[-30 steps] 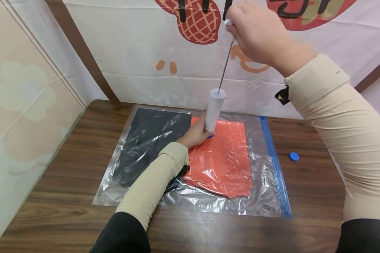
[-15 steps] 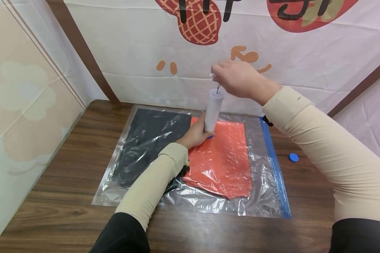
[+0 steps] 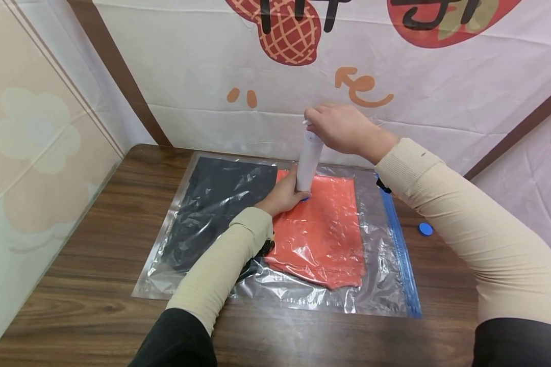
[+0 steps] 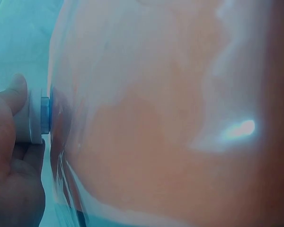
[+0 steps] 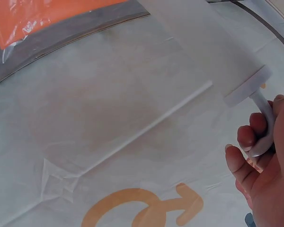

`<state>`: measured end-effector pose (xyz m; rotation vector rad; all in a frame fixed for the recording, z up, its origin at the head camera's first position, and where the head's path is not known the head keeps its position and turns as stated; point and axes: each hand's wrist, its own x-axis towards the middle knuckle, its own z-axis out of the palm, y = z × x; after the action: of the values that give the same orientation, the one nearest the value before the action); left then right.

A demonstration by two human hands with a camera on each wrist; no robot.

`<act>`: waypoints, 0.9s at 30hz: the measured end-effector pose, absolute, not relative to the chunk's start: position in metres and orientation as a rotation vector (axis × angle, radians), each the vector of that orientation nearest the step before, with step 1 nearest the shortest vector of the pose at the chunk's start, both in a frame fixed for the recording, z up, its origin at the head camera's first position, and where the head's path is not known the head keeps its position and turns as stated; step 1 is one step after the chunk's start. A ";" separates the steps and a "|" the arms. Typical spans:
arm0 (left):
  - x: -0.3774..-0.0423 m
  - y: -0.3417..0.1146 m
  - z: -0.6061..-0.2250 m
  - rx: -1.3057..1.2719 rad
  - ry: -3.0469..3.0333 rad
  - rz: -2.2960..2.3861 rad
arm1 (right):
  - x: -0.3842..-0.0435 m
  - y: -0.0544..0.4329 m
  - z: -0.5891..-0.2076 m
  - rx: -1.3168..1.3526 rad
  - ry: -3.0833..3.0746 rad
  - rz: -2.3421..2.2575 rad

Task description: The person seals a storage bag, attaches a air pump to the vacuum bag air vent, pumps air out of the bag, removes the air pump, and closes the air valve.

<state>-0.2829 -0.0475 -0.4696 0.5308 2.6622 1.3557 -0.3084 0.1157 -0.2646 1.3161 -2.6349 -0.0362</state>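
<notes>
A white hand pump [image 3: 310, 158] stands slightly tilted on the blue valve [image 4: 46, 115] of a clear vacuum storage bag [image 3: 298, 300]. My left hand [image 3: 282, 193] grips the pump's base, thumb and fingers on either side of it in the left wrist view. With curled fingers my right hand [image 3: 342, 127] holds the pump's handle [image 5: 263, 144], which sits close to the top of the barrel. Inside the bag lie folded dark cloth [image 3: 225, 199] on the left and folded orange-red cloth [image 3: 323, 234] on the right.
A small blue round cap [image 3: 425, 229] lies on the wooden table [image 3: 87, 290] to the right of the bag. The bag's blue zip edge [image 3: 401, 255] runs along its right side. Behind the table hangs a printed white cloth [image 3: 188, 76].
My right hand has pushed the handle down from high above the pump, and the metal rod has gone into the barrel. The left hand stays at the base.
</notes>
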 end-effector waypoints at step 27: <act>-0.284 -0.046 -0.469 0.534 2.688 1.307 | -0.305 0.125 -0.187 1.201 -2.521 0.026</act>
<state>-0.2835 -0.0461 -0.4695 0.5344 2.6876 1.3068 -0.3054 0.1247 -0.1874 1.2006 -2.5209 0.0259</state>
